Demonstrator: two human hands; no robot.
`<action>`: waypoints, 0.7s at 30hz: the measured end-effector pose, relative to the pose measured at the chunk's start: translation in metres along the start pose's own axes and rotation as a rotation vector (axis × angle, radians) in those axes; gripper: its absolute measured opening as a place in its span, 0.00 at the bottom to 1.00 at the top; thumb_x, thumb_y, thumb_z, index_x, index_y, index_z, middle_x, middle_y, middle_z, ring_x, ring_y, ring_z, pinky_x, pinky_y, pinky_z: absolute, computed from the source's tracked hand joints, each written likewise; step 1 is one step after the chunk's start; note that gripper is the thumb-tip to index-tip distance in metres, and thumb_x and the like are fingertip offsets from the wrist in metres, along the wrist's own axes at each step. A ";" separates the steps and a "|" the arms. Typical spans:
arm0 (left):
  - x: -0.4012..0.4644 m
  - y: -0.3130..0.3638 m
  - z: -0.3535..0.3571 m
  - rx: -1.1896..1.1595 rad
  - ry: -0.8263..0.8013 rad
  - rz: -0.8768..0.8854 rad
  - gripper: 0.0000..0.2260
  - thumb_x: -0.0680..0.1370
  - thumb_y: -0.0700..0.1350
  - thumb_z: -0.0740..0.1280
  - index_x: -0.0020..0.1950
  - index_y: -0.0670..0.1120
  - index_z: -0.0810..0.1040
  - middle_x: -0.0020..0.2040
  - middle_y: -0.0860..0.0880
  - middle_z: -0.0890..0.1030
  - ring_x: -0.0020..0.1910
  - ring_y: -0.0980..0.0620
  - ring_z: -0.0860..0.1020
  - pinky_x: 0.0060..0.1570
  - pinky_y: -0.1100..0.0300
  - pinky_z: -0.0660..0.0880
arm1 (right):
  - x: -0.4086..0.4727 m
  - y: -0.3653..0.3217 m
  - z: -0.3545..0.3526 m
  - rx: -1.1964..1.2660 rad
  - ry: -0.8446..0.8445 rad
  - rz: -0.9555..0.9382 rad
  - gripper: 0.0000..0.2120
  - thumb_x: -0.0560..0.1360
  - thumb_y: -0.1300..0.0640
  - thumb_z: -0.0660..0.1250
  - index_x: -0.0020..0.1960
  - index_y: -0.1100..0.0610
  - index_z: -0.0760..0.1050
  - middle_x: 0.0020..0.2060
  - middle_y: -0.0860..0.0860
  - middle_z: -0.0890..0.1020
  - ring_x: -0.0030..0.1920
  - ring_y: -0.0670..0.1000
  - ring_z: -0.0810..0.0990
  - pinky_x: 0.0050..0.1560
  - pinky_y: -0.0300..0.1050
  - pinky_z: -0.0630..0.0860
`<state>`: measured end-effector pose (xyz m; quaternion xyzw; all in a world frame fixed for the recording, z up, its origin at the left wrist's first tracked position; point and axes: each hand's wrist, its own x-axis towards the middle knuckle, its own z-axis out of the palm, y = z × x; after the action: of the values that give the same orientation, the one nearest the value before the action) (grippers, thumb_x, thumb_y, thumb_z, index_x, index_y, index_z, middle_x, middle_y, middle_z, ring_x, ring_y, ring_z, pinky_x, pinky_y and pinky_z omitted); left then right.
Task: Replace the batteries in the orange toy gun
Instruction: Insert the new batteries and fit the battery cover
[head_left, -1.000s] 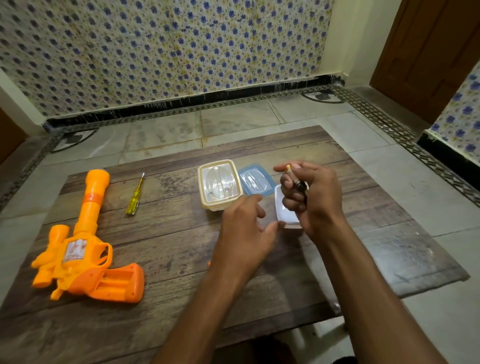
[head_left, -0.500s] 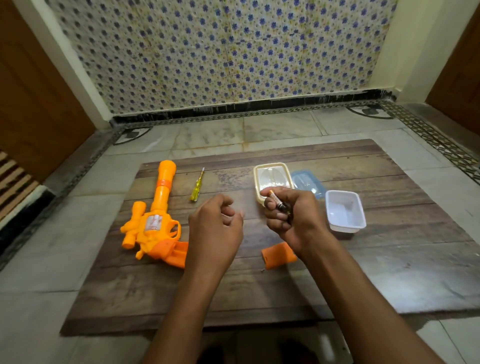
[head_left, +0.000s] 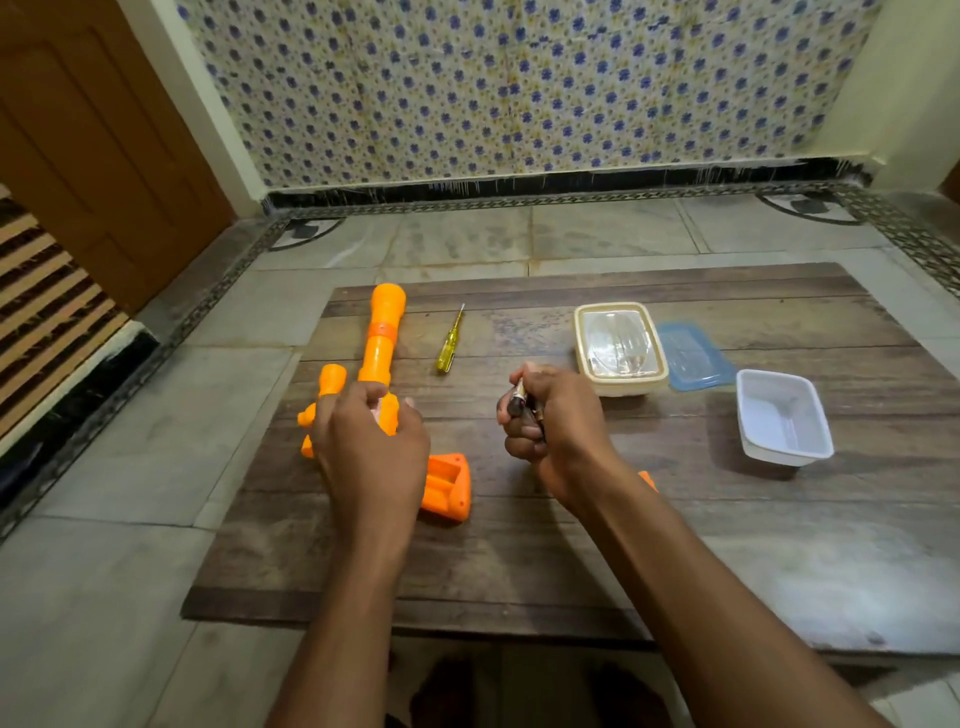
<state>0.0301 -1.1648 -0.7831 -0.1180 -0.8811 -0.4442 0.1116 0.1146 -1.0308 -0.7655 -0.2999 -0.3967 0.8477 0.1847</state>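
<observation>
Blue-flowered tiles cover the back wall, and a marble floor (head_left: 519, 239) carries a low wooden worktop (head_left: 519, 545) on which everything lies. Over its left part the left hand (head_left: 371, 447) comes down on the orange toy gun (head_left: 384, 343), its fingers curled over the gun's body; whether that grip has closed on the plastic or only rests against it cannot be told, since the hand hides the contact. Beyond this grip the gun's barrel points away toward the wall, and just to the near right of it the gun's handle shows its open battery compartment (head_left: 448, 486), facing up. Right of the barrel, apart from it, lies a yellow screwdriver (head_left: 450, 340).

At the middle of the worktop the right hand (head_left: 558, 426) is a closed grip around batteries (head_left: 519, 404); a dark end pokes out above the curled fingers. How many it holds cannot be told. Just beyond and right of this grip sits a cream container (head_left: 621, 348) with a clear lid on it, and a blue lid (head_left: 693, 356) lies flat beside that, touching or nearly so. Farther right of the grip stands an open white tub (head_left: 784, 423). Behind the right wrist a small orange piece (head_left: 648, 479) peeks out, mostly hidden.
</observation>
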 end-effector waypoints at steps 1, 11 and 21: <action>0.000 0.000 -0.003 0.023 0.031 -0.040 0.12 0.75 0.47 0.72 0.58 0.47 0.81 0.58 0.44 0.78 0.58 0.41 0.76 0.58 0.48 0.74 | 0.001 0.002 0.002 -0.037 -0.007 -0.012 0.11 0.87 0.58 0.53 0.48 0.58 0.67 0.26 0.58 0.72 0.19 0.44 0.59 0.21 0.32 0.56; 0.013 -0.031 -0.012 -0.171 -0.052 -0.504 0.28 0.70 0.42 0.76 0.63 0.46 0.62 0.59 0.42 0.74 0.63 0.39 0.73 0.53 0.50 0.73 | 0.008 0.026 0.007 -0.700 0.029 -0.354 0.15 0.86 0.49 0.57 0.45 0.54 0.75 0.34 0.46 0.75 0.33 0.45 0.73 0.32 0.39 0.69; 0.015 -0.029 -0.008 -0.282 -0.024 -0.582 0.32 0.68 0.46 0.82 0.62 0.40 0.65 0.43 0.49 0.75 0.47 0.46 0.76 0.43 0.56 0.72 | 0.000 0.039 0.016 -1.163 -0.124 -0.592 0.13 0.85 0.46 0.59 0.55 0.56 0.69 0.39 0.56 0.83 0.43 0.59 0.82 0.45 0.60 0.77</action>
<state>0.0075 -1.1859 -0.7959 0.1193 -0.8089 -0.5737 -0.0479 0.1013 -1.0634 -0.7879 -0.1795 -0.8660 0.4242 0.1946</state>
